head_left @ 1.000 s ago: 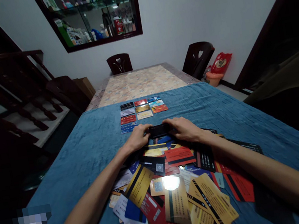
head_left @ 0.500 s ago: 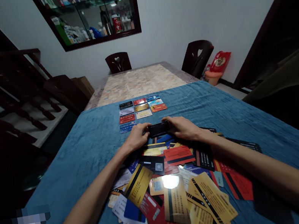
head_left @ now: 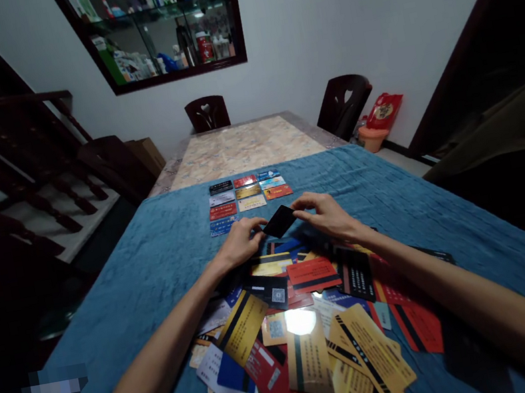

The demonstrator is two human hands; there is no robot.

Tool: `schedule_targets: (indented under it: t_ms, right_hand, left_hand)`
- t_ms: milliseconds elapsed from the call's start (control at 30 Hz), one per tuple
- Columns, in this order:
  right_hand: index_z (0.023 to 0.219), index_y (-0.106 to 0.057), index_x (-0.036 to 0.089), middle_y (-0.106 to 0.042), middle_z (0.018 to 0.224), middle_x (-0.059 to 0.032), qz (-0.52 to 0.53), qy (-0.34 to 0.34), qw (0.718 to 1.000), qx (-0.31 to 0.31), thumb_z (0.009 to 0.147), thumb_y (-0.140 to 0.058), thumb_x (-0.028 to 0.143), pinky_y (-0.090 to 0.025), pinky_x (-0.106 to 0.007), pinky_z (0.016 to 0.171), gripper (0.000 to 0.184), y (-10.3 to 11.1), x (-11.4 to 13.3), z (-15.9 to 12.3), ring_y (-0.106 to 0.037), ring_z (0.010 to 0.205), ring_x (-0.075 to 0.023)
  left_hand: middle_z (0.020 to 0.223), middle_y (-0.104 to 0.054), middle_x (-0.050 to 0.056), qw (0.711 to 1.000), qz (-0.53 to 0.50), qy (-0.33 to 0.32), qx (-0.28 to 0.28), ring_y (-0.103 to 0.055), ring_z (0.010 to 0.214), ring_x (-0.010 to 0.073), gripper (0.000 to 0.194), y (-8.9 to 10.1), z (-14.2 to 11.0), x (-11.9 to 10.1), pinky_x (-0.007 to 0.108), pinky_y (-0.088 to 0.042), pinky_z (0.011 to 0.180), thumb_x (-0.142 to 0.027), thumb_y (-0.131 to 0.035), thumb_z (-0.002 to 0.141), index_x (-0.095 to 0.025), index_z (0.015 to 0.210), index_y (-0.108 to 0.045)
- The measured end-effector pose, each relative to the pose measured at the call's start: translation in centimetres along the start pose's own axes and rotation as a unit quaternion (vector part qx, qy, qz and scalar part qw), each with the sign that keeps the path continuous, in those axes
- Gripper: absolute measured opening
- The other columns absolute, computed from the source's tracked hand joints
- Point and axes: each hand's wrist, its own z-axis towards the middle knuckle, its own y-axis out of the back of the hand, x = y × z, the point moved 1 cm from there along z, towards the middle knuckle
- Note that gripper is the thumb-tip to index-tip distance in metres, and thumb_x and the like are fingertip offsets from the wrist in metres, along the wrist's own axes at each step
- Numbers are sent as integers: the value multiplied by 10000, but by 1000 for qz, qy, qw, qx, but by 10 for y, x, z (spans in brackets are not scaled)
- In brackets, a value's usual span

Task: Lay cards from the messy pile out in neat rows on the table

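Between both hands a black card (head_left: 280, 222) is held tilted above the cloth, one corner pinched on each side. My left hand (head_left: 244, 240) grips its lower left corner between thumb and fingers. My right hand (head_left: 322, 214) pinches the upper right corner. Just beyond the hands lie several cards in short rows, among them a blue card (head_left: 224, 226), a white card (head_left: 251, 203) and an orange card (head_left: 278, 192). Nearer to me spreads a loose pile of overlapping cards, with a red card (head_left: 313, 275) and a gold card (head_left: 307, 358) on top.
A blue cloth (head_left: 152, 263) covers the near part of the table, and a patterned tablecloth (head_left: 248, 145) shows at its far end. Dark wooden chairs (head_left: 345, 104) stand around it. Stair railings are on the left, and an orange bin (head_left: 373, 138) stands on the right.
The black card has turned from level to slanted, its right end raised. My right hand has moved slightly up and to the right, while my left hand has stayed nearly in place.
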Motion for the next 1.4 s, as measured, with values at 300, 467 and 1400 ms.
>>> schedule_targets:
  t_ms: [300,467,1400]
  right_hand:
    - [959,-689,207,-681,934,-80,-310,198,929,-49,944,-499,171,-326,-388,869,194,0,27,-7,-501,933,-233]
    - [983,-684,197,-685,903,-59,-334,277,900,-37,969,-474,173,-288,-401,925,212,-7,40,-12,-486,940,-219]
    - [951,-684,215,-737,948,-62,-107,67,992,-5,906,-549,185,-421,-339,799,146,-11,-2,-6,-593,891,-222]
  left_hand:
    - [981,-740,68,991,-39,-100,-78,-639,984,212,174,4,-5,-25,370,-514,914,-169,-619,856,-168,1000,-715]
    - [918,-713,46,989,-54,-94,-97,-625,941,196,61,4,-7,-33,342,-503,879,-148,-643,833,-168,879,-676]
    - [855,-680,39,995,18,-46,-91,-630,831,187,188,6,-4,-14,300,-499,764,-63,-578,751,-167,882,-665]
